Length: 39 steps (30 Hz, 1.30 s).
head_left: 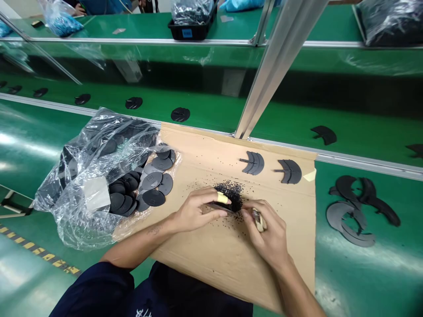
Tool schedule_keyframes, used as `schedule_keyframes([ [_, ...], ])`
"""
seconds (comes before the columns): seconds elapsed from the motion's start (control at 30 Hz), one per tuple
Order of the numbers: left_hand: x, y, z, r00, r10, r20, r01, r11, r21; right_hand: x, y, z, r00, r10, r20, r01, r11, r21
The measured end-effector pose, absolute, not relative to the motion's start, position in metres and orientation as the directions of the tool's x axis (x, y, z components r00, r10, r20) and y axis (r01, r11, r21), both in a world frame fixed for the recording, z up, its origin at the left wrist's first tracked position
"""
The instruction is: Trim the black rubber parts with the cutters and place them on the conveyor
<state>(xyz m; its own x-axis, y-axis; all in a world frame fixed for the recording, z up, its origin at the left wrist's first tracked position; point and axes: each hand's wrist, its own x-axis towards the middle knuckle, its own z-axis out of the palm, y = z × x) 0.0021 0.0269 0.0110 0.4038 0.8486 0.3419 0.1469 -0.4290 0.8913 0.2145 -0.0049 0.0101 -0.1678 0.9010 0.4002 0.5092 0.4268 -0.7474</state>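
Note:
My left hand (200,209) grips a thin black plastic disc (218,206) by its edge, with a yellow wrap (222,197) around one finger. Closed around a small tool with a pale, tan-patched handle (259,221), my right hand (269,233) is just right of the disc. The tool's working end is hidden. Behind and under the disc lies a pile of small black shavings (233,191), scattered over a cardboard sheet (211,264). Several loose round black discs (153,198) spill from a clear plastic bag (89,176) on my left.
Two black curved pieces with stems (254,163) lie at the cardboard's back right. Several crescent-shaped black parts (350,215) are stacked on the green table at right. Beyond a metal post (274,66), black discs (180,114) sit on a green belt. A black bin (190,31) stands on the upper shelf.

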Motion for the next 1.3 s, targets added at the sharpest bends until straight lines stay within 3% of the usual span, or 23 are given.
schedule_keyframes([
  [0.13,0.002,0.028,0.01,0.476,0.795,0.376,0.168,-0.502,0.848,0.217,-0.003,0.001,-0.317,0.849,0.422,0.667,0.516,-0.537],
  [0.33,0.003,0.028,0.007,0.515,0.765,0.387,0.162,-0.53,0.832,0.22,-0.005,-0.004,-0.374,0.82,0.434,0.718,0.552,-0.424],
  [0.7,0.001,0.03,0.008,0.537,0.759,0.368,0.093,-0.487,0.868,0.22,-0.004,0.0,-0.421,0.814,0.401,0.757,0.558,-0.339],
  [0.87,0.001,0.029,0.006,0.524,0.779,0.344,0.16,-0.487,0.859,0.222,-0.003,-0.003,-0.4,0.823,0.403,0.759,0.544,-0.358],
  [1.0,-0.001,0.029,0.009,0.528,0.769,0.36,0.185,-0.517,0.835,0.225,-0.002,-0.005,-0.346,0.833,0.433,0.816,0.494,-0.3],
  [1.17,0.001,0.029,0.01,0.616,0.706,0.35,0.246,-0.595,0.766,0.223,-0.002,0.001,-0.368,0.849,0.379,0.847,0.474,-0.241],
  [1.3,0.001,0.028,0.004,0.637,0.672,0.376,0.376,-0.698,0.61,0.22,-0.003,0.002,-0.394,0.855,0.338,0.846,0.481,-0.231],
])
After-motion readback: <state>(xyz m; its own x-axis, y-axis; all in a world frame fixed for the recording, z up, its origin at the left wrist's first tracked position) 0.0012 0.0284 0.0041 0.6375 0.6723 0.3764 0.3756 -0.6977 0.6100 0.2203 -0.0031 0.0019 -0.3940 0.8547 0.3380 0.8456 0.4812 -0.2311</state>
